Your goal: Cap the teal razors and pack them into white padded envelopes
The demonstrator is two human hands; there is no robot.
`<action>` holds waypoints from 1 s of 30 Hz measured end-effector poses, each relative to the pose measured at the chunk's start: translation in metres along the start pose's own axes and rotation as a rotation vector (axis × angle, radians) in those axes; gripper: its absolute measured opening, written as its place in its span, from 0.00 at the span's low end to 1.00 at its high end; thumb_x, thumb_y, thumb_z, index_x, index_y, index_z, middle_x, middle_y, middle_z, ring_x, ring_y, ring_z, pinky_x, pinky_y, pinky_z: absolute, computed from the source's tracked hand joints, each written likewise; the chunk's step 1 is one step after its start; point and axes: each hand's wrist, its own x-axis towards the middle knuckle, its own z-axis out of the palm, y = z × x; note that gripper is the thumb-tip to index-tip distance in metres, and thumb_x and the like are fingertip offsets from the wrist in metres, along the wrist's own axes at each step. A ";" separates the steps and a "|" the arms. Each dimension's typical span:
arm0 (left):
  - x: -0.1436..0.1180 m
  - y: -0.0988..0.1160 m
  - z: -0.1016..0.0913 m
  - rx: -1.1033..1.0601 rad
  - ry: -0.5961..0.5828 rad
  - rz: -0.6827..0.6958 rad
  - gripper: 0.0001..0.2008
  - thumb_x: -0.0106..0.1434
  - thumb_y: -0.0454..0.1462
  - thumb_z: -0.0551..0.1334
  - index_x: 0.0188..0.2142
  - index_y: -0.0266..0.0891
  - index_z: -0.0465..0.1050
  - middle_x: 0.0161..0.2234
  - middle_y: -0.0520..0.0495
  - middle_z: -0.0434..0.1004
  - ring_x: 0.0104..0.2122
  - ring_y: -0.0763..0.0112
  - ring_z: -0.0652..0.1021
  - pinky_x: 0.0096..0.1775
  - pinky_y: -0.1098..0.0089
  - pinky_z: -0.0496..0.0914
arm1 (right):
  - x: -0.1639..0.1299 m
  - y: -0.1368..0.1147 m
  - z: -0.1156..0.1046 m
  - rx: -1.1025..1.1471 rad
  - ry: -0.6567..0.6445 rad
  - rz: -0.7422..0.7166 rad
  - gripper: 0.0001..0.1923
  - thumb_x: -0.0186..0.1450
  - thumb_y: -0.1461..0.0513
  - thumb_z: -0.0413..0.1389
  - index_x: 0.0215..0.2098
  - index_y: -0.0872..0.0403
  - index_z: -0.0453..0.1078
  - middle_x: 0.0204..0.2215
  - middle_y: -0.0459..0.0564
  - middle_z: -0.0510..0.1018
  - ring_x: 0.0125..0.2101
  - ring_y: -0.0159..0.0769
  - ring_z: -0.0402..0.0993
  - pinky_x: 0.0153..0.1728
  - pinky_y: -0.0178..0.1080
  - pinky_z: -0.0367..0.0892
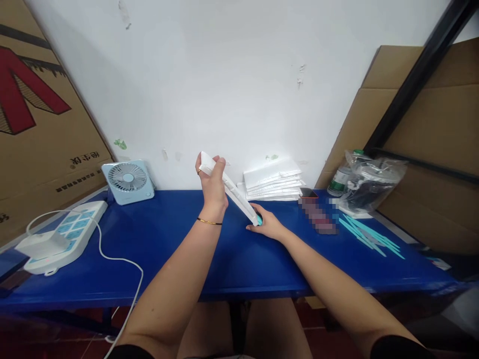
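fingers of the left hand point(211, 182) are clenching the upper end of a long white box point(230, 192), which is slanting down and rightward to the blue table point(168, 249). the right hand point(267, 223) is pinching the box's lower end (a teal piece point(259, 219) is showing there), so both hands are sitting at opposite tips.

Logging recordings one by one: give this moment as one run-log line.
left hand: grips upper end of tilted white flat box | right hand: at its lower end, on teal piece | blue table: white stack behind
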 end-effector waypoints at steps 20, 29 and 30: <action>0.040 0.052 -0.021 0.142 -0.053 0.183 0.25 0.54 0.45 0.66 0.49 0.45 0.60 0.45 0.51 0.69 0.52 0.64 0.70 0.54 0.60 0.63 | -0.003 -0.005 -0.011 -0.436 -0.143 -0.094 0.23 0.61 0.47 0.53 0.50 0.49 0.68 0.39 0.53 0.69 0.38 0.41 0.67 0.34 0.40 0.65; 0.036 0.087 -0.017 0.220 -0.188 0.266 0.19 0.58 0.44 0.64 0.46 0.43 0.63 0.47 0.49 0.70 0.53 0.62 0.69 0.55 0.56 0.62 | -0.004 -0.012 -0.006 -0.481 -0.166 -0.158 0.29 0.61 0.43 0.50 0.54 0.47 0.66 0.44 0.55 0.68 0.43 0.46 0.64 0.42 0.46 0.63; 0.035 0.085 -0.018 0.251 -0.219 0.282 0.22 0.56 0.43 0.65 0.48 0.43 0.63 0.46 0.48 0.71 0.52 0.62 0.70 0.54 0.55 0.63 | -0.004 -0.013 -0.005 -0.489 -0.171 -0.166 0.29 0.61 0.43 0.50 0.55 0.47 0.65 0.45 0.55 0.68 0.43 0.46 0.64 0.42 0.46 0.63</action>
